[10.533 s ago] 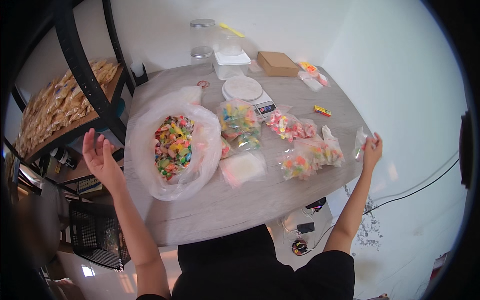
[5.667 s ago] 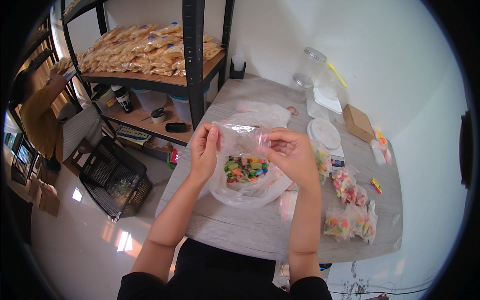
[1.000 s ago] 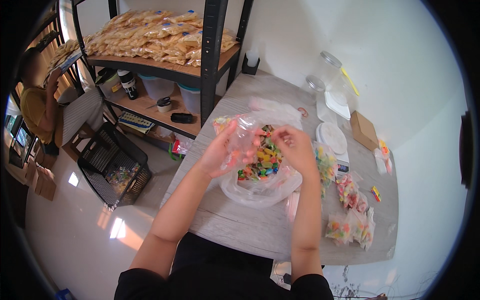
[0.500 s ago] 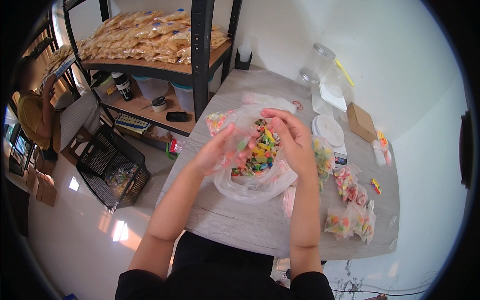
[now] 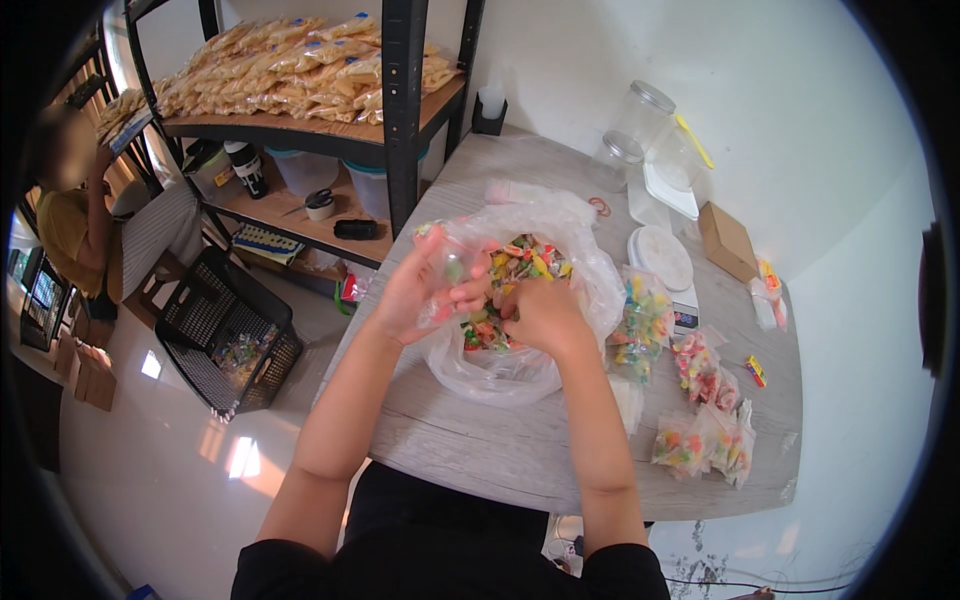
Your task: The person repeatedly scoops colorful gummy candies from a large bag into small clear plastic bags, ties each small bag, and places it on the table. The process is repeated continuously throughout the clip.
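My left hand (image 5: 425,285) is closed around a small clear plastic bag (image 5: 452,262), held up at the left side of a big bag; something green shows inside it. The big plastic bag (image 5: 500,382) lies wide open on the table, filled with colourful wrapped candies (image 5: 535,258). Into these candies reaches my right hand (image 5: 545,315), its fingers curled downward and the tips hidden among the wrappers. To its right lie a filled bag of candies (image 5: 640,325) and a few flat empty bags (image 5: 626,402).
A digital scale (image 5: 685,312) with a round white lid (image 5: 660,258) stands at the right. Filled candy bags (image 5: 705,440), a cardboard box (image 5: 728,242) and clear jars (image 5: 640,110) are farther over. A black basket (image 5: 225,335) sits on the floor, left. A person (image 5: 75,220) stands beyond.
My right hand has come down from the small bag into the candies. My left hand has shifted slightly left and up with the small bag. The flat bags are more visible.
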